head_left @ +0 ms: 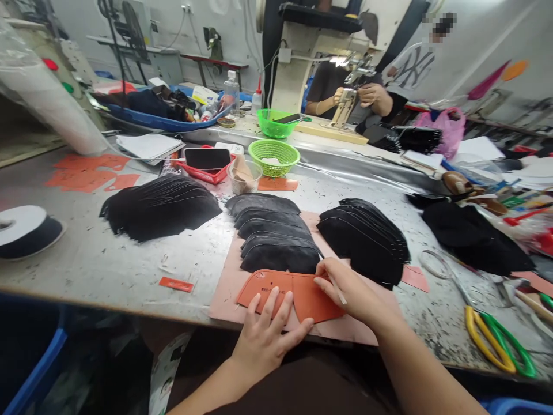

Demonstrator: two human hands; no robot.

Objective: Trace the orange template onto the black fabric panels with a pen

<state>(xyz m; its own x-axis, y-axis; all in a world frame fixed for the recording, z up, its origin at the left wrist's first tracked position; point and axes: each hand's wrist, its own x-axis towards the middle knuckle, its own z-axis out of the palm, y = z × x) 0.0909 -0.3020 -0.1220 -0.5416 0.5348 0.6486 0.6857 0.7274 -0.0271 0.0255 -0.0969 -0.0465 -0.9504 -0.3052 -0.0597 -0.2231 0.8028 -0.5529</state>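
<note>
My left hand (271,331) lies with fingers spread on an orange template (259,280), pressing it down near the table's front edge. A thin pale marking pen (337,290) is pinched in my right hand (345,285), at the template's upper right edge. Its tip is hard to make out. The template covers the front of a row of overlapping black pieces (279,253) on a pink board (224,288). Fanned stacks of curved black pieces stand on both sides, a left stack (159,207) and a right stack (367,242).
Scissors (492,340) with yellow and green handles lie at the right. A tape roll (26,230) sits far left. Behind the pieces are a green basket (274,158) and a red tray holding a phone (207,158). Across the table, a person's hands (371,95) work at a machine.
</note>
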